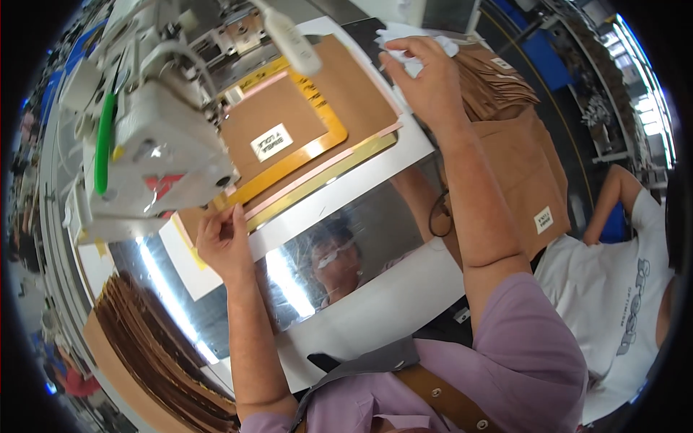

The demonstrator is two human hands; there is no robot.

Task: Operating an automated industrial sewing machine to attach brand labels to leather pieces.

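Observation:
A brown fabric panel (354, 72) lies under a sewing machine head (155, 155), with a yellow frame (326, 138) on top of it. Inside the frame a small white label (271, 142) sits on the brown fabric. My left hand (225, 242) is at the frame's near left corner, fingers half curled and apart, the tips at the panel's edge. Beyond the panel's right side is my right hand (429, 83), thumb and forefinger curved and apart. White crumpled material (433, 47) shows behind those fingers; I see no firm grip on it.
A stack of brown pieces (498, 83) and a labelled brown panel (520, 173) lie at right. More brown pieces (155, 346) are stacked lower left. A shiny reflective plate (339, 252) lies before me. A green-handled tool (105, 141) rests against the machine. A person in white (606, 289) is at right.

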